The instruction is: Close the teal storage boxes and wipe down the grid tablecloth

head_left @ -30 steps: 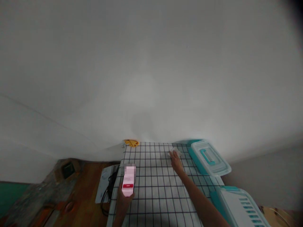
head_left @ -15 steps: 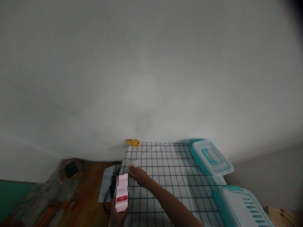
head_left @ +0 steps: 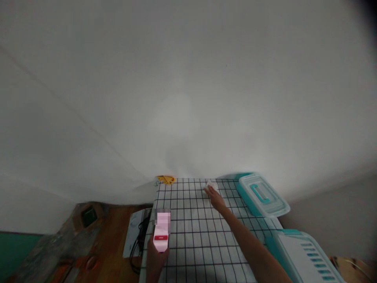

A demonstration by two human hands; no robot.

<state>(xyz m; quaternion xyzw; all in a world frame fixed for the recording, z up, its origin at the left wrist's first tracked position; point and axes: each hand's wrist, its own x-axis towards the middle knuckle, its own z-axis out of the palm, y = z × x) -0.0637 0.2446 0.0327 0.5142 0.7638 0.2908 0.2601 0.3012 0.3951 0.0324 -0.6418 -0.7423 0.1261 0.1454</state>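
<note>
My left hand (head_left: 156,259) is closed around a smartphone (head_left: 161,231), its lit pink screen showing a red button. The phone is upright over the left side of a table covered in a white cloth with a black grid (head_left: 194,236). Farther back on the same table, my right hand (head_left: 216,199) presses a small white wipe (head_left: 211,184) onto the surface, fingers reaching forward over it. The wipe is partly hidden under the fingers; whether it is paper or fabric I cannot tell.
Two teal-and-white lidded boxes stand on the right, one farther back (head_left: 265,194) and one nearer (head_left: 306,255). A yellow item (head_left: 166,179) lies at the back left corner by the wall (head_left: 188,98). Black cables (head_left: 137,245) and a pale panel (head_left: 131,232) are left of the table.
My right hand has moved with the white wipe from the table's left side to the right and back. The phone in my left hand has shifted slightly right.
</note>
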